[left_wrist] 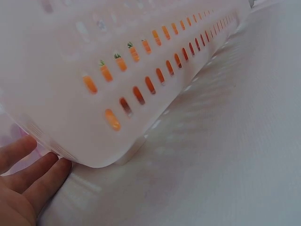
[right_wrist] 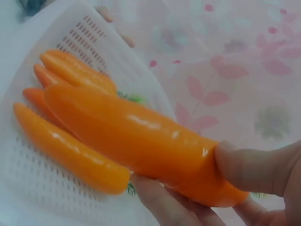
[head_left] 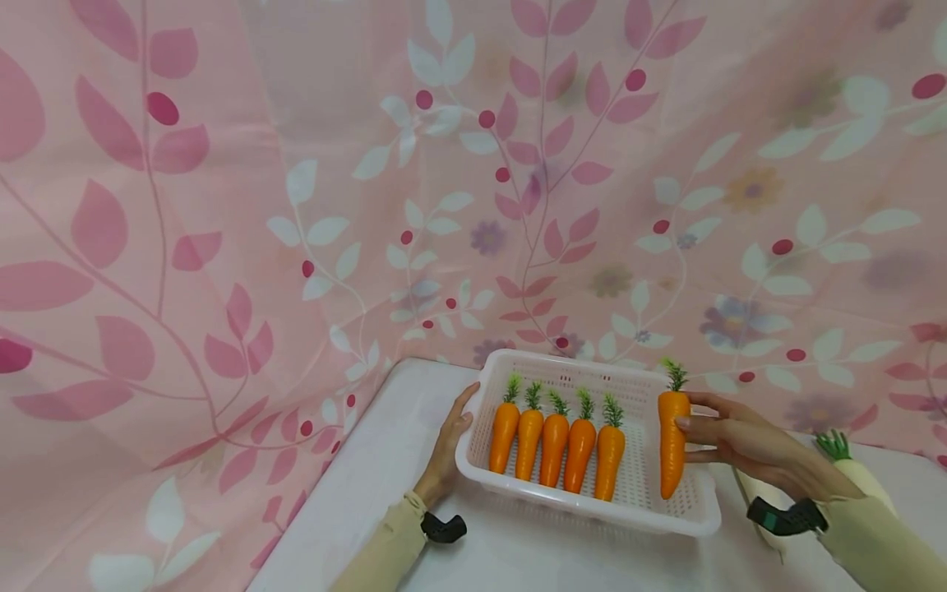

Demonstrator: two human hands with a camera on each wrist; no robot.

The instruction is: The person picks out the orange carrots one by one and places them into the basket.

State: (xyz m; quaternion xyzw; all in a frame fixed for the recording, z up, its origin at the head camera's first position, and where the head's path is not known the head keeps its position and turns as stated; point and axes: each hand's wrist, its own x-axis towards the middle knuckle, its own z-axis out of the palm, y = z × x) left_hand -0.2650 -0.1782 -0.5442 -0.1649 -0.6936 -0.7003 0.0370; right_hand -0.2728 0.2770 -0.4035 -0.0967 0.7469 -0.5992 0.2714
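A white plastic basket [head_left: 584, 515] with slotted walls stands on the table, and several orange carrots [head_left: 555, 444] with green tops lie side by side in its left and middle part. My right hand [head_left: 750, 444] pinches another carrot [head_left: 672, 444] between thumb and fingers over the basket's right end, its green top pointing up and away. In the right wrist view this carrot [right_wrist: 136, 136] covers part of the row behind it. At the basket's left end, my left hand [head_left: 444, 448] touches the outer wall with fairly straight fingers [left_wrist: 49, 181].
A white radish [head_left: 861, 477] with a green top lies right of the basket, partly behind my right forearm. Another long pale vegetable [head_left: 765, 497] lies partly under that wrist. A pink floral curtain [head_left: 547, 205] hangs behind the white table [head_left: 355, 485].
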